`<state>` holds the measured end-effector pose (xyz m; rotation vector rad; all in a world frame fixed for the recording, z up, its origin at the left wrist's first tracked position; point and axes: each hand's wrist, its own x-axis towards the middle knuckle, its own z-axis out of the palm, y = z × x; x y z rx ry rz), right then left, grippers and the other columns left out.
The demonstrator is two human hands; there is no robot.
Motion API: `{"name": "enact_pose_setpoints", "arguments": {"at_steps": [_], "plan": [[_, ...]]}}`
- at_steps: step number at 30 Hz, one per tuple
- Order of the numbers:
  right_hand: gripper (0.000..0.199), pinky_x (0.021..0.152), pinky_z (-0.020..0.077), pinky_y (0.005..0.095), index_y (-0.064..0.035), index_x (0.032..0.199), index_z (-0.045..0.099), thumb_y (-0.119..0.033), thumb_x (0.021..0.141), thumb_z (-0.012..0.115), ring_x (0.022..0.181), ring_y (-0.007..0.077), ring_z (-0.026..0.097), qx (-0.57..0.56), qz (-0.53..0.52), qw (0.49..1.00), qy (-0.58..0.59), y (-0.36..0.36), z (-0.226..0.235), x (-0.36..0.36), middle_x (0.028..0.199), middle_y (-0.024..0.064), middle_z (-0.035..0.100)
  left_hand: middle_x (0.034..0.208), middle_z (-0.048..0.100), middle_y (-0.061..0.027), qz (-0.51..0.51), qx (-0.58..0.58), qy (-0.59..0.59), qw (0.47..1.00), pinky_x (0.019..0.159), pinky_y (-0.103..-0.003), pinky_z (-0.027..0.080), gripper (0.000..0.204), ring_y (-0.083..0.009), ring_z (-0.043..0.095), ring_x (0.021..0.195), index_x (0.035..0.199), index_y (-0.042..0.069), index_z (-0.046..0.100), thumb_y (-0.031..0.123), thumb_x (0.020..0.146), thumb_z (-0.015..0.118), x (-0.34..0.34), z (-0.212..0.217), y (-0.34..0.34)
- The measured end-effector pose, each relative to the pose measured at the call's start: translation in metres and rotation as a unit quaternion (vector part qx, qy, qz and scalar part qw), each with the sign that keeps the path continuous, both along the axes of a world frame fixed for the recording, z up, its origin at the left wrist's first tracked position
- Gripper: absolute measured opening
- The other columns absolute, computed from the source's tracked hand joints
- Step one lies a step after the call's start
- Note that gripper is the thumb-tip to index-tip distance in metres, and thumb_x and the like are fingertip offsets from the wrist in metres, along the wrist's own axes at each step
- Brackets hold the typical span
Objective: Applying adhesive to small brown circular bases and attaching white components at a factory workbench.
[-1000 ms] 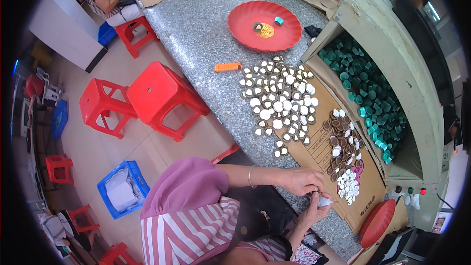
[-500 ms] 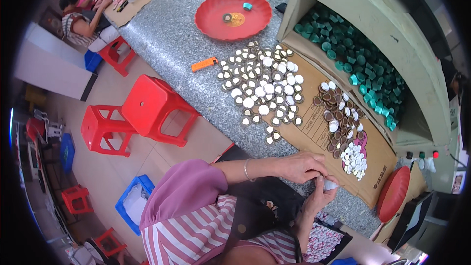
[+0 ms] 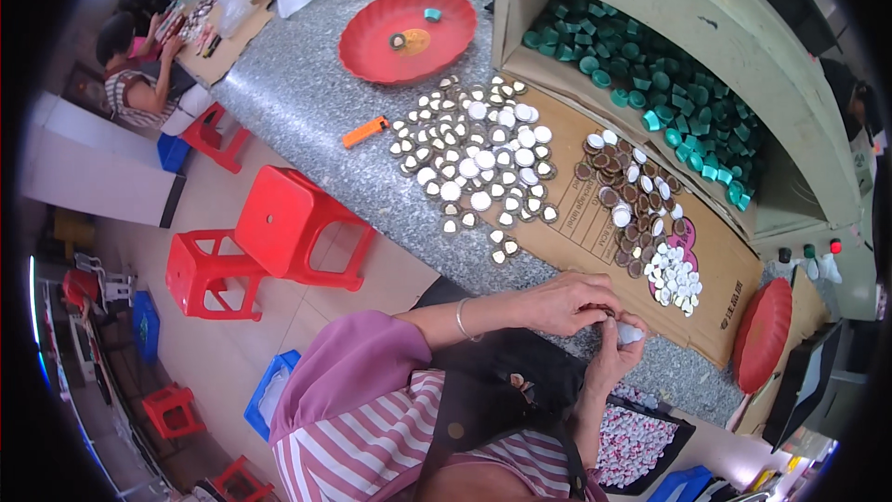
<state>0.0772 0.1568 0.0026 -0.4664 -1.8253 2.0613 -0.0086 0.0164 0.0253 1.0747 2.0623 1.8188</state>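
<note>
My left hand [image 3: 565,302], with a bracelet on its wrist, and my right hand [image 3: 609,361] meet at the near edge of the grey stone counter [image 3: 307,102]. My right hand holds a small white cap [image 3: 631,333]. My left fingertips are pinched against the same cap; what is between them is too small to tell. Just beyond the hands, on a sheet of brown cardboard [image 3: 595,223], lie a small heap of white caps [image 3: 674,277] and a patch of brown discs [image 3: 632,204]. A wide spread of white caps [image 3: 478,158] lies further left.
A wooden bin of green caps [image 3: 669,84] stands at the back right. A red plate [image 3: 404,23] and an orange tool [image 3: 364,132] lie on the counter. A black tray of white caps [image 3: 636,442] sits by my lap. Red stools [image 3: 288,223] stand left, and another person [image 3: 135,74] sits at the far left.
My hands stay together at the counter's edge, still working on the small white cap. My view has swung, so the counter and the stools sit differently in the picture.
</note>
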Motion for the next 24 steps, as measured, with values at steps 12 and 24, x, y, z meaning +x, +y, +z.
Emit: {"name": "enact_pose_setpoints", "arguments": {"at_steps": [12, 24], "plan": [[0.018, 0.073, 0.0434, 0.0224, -0.0001, 0.098, 0.048, 0.000, 0.083, 0.058, 0.082, 0.0107, 0.051, 0.007, 0.041, 0.999, 0.008, -0.001, -0.005, -0.003, 0.092, 0.0064, 0.053, 0.084, 0.054, -0.0091, -0.006, 0.027, -0.033, 0.999, 0.061, -0.033, 0.043, 0.020, -0.0245, 0.055, 0.071, 0.096, 0.003, 0.062, 0.000, 0.077, 0.056, 0.008, -0.006, -0.007], [0.018, 0.074, 0.0440, 0.0240, 0.0002, 0.098, 0.048, -0.002, 0.083, 0.058, 0.084, 0.0120, 0.052, 0.032, 0.059, 0.998, 0.014, -0.008, -0.001, -0.009, 0.092, 0.0076, 0.055, 0.083, 0.053, -0.0087, 0.010, 0.040, -0.054, 0.998, 0.061, -0.031, 0.044, 0.023, -0.0210, 0.055, 0.072, 0.098, 0.003, 0.063, -0.001, 0.077, 0.056, 0.005, -0.009, -0.018]]}}
